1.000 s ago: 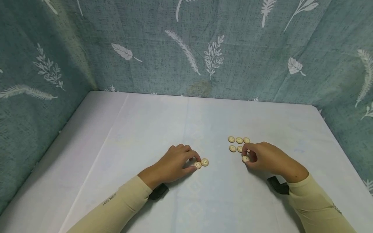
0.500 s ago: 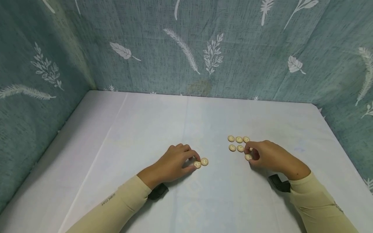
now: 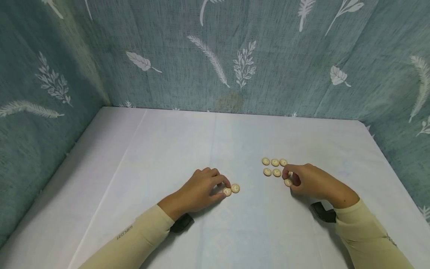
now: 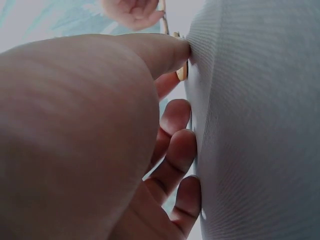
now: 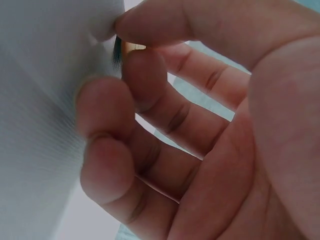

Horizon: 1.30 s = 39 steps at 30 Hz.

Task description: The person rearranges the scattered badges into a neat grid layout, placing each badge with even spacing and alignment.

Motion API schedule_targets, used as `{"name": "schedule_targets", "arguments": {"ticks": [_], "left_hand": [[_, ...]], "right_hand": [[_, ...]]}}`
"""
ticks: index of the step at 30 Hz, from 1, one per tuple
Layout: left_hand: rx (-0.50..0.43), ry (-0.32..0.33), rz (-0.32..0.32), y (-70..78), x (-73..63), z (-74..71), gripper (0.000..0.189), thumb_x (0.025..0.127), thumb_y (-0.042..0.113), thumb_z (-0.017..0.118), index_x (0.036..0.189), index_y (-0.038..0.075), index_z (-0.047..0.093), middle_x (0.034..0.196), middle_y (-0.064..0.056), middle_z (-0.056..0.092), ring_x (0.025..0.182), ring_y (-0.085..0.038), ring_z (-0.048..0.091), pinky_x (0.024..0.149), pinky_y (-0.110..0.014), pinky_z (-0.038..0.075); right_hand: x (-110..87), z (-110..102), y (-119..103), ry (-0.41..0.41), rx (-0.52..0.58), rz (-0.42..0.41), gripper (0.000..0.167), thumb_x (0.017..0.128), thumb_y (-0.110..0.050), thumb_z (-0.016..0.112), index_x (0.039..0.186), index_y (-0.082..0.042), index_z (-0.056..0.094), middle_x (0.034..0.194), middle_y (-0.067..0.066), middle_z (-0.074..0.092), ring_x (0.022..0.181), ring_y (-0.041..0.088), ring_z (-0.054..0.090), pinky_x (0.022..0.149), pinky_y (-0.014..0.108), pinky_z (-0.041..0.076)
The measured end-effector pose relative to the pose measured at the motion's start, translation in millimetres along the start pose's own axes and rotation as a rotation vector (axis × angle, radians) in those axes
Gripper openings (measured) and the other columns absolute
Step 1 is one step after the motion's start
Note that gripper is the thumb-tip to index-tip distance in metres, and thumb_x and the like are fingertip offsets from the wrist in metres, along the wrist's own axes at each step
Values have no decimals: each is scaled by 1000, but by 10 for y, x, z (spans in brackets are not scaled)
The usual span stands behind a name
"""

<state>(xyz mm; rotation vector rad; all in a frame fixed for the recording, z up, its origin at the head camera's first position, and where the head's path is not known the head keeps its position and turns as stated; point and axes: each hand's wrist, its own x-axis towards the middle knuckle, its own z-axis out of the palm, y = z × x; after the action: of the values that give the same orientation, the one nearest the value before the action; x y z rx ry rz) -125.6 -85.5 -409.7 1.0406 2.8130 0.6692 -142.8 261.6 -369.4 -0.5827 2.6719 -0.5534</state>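
Note:
In the head view my left hand [image 3: 203, 189] pinches a round, pale wooden button [image 3: 226, 192] lying on the white cloth, thumb and index finger at its edges. Against that one, on its right, sits a second button [image 3: 235, 188]. Farther right, my right hand [image 3: 310, 183] holds another button [image 3: 287, 182] by its edges between thumb and finger, down at the cloth. Just beyond it are two rows of buttons: three in the back row [image 3: 275, 162], and a front row [image 3: 277, 173] whose right end my fingers partly cover. Both wrist views show only a sliver of button between thumb and finger.
A white cloth [image 3: 161, 149] covers the table. Green fabric with white leaf prints [image 3: 181, 74] hangs behind it and at both sides. Dark wrist-worn devices [image 3: 182, 223] sit under both wrists.
My right hand has shifted slightly to the right with its button, toward the right end of the rows. The left hand and its two buttons have stayed in place.

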Motion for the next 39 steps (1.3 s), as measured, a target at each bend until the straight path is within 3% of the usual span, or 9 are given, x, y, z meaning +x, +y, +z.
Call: {"name": "schedule_targets", "arguments": {"ticks": [18,25,39], "left_hand": [[20,27,11,7,-1,3,18,91,31,73,108,27,69,96,9,60,92,-11,53,82,-35,40],[6,8,2,9,-1,-10,19,91,31,73,109,27,69,98,9,60,93,-11,53,82,-35,40],[8,12,3,15,-11,8,19,91,31,73,109,27,69,98,9,60,93,-11,54,82,-35,40]], "right_hand": [[-14,-8,-25,-13,-23,25,26,84,2,62,105,-14,60,68,-5,49,59,8,44,54,24,36],[-24,-19,-42,-35,-15,31,26,86,1,62,106,-14,60,69,-5,49,59,9,44,53,24,37],[-36,-4,-180,41,-23,-38,16,94,-13,63,110,-14,63,66,-9,51,57,4,44,56,24,40]]}}
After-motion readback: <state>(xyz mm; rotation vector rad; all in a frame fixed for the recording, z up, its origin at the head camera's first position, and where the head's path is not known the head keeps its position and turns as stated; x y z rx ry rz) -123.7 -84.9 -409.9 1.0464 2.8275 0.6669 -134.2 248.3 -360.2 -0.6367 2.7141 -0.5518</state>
